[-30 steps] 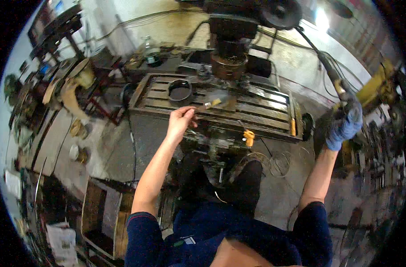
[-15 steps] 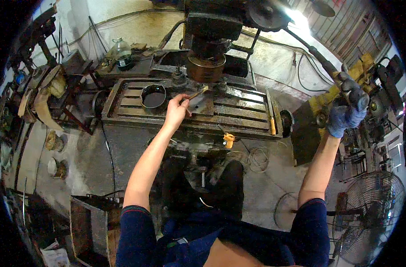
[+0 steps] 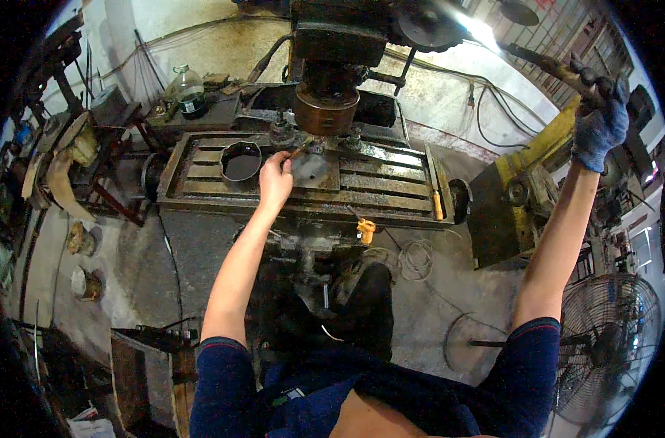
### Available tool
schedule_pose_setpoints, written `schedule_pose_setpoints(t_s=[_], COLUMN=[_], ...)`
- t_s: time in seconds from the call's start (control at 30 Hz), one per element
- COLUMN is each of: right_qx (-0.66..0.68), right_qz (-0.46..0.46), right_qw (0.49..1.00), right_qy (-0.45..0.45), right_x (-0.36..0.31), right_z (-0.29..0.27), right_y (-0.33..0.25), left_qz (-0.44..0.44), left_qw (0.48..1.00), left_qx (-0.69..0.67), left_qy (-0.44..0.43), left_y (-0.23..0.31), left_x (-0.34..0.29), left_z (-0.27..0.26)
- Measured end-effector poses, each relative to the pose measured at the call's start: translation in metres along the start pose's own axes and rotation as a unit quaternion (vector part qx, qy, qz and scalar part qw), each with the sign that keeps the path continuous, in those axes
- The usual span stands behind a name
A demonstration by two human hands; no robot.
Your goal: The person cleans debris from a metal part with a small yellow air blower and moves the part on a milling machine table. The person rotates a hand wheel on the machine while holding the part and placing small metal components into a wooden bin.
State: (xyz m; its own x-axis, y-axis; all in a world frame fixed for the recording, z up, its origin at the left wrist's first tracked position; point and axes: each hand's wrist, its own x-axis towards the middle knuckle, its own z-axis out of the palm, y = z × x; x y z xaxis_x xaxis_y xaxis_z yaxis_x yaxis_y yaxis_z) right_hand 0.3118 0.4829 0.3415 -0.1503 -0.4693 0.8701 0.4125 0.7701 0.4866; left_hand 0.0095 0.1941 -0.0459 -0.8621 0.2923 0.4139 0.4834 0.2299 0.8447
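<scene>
In my bare left hand (image 3: 277,175) is a slim brush (image 3: 300,150), pinched between the fingers. Its tip points up and right beneath the round brownish spindle head (image 3: 325,109) of a milling or drilling machine. A flat metal plate (image 3: 316,174) lies under the brush, on the slotted machine table (image 3: 380,191). Just left of that hand stands a round dark pan (image 3: 239,169) of dark liquid. My right hand (image 3: 601,120), in a blue-grey glove, is wrapped round the end of a long lever (image 3: 547,64) high on the right.
A file with a yellow handle (image 3: 438,204) lies at the table's right end. A yellow-orange tool (image 3: 366,231) hangs at the front edge. A big clear bottle (image 3: 191,95) stands at the back left. A floor fan (image 3: 606,350) is near my right arm, and coiled cable (image 3: 416,259) lies on the floor.
My right hand has moved up and outward with the lever. The left hand stays over the plate, its brush drawn slightly nearer the spindle. The whole view has shifted a little.
</scene>
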Motion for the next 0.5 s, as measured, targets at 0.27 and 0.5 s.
schedule_pose_setpoints(t_s=[0.27, 0.5], right_qx=[0.307, 0.438], right_qz=[0.372, 0.657], right_qw=[0.874, 0.416], right_qy=[-0.059, -0.451], right_x=[-0.107, -0.317], right_z=[-0.034, -0.069], right_y=[-0.101, -0.28], left_qz=[0.085, 0.052], left_qw=[0.987, 0.926], left_qx=[0.125, 0.373], left_qy=[0.059, -0.019], left_y=[0.006, -0.01], left_x=[-0.012, -0.006], left_z=[-0.115, -0.136])
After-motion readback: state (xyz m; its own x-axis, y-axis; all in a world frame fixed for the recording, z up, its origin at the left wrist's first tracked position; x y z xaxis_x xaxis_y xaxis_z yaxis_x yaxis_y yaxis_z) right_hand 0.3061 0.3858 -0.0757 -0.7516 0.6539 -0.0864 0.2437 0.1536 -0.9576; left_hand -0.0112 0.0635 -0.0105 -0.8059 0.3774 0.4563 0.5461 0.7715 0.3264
